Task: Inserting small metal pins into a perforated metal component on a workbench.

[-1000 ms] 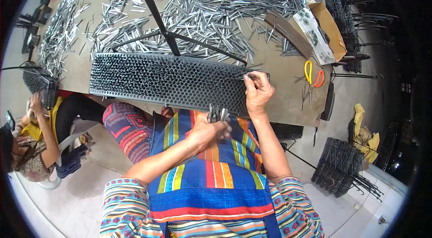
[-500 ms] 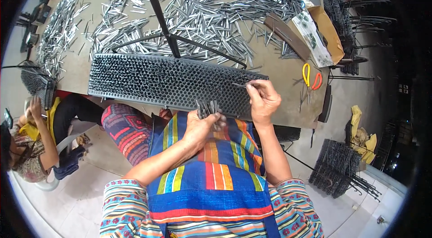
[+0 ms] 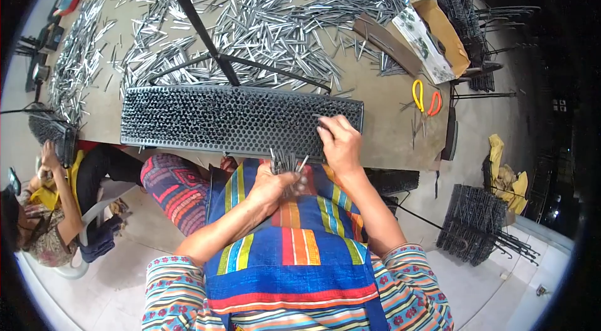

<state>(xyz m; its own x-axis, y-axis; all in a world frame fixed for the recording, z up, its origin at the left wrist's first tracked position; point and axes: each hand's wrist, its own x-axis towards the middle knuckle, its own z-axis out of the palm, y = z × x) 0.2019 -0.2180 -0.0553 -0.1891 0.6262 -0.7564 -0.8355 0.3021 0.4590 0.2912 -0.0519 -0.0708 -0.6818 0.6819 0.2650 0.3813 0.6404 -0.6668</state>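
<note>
perforated black panel [image 3: 282, 124] is lying along the near edge of the bench [image 3: 394, 149]. on the panel's near side, just beside its rim, the left hand [image 3: 269, 186] is gripping a bundle of thin metal strips [image 3: 285, 163], fingers wrapping around it. over the panel's right end, the right hand [image 3: 341, 143] is bending its fingers toward the holes; i cannot tell whether they are pinching anything. beyond the panel, loose strips [image 3: 263, 30] are spreading in heaps, and to its right scissors [image 3: 421, 107] are lying.
</note>
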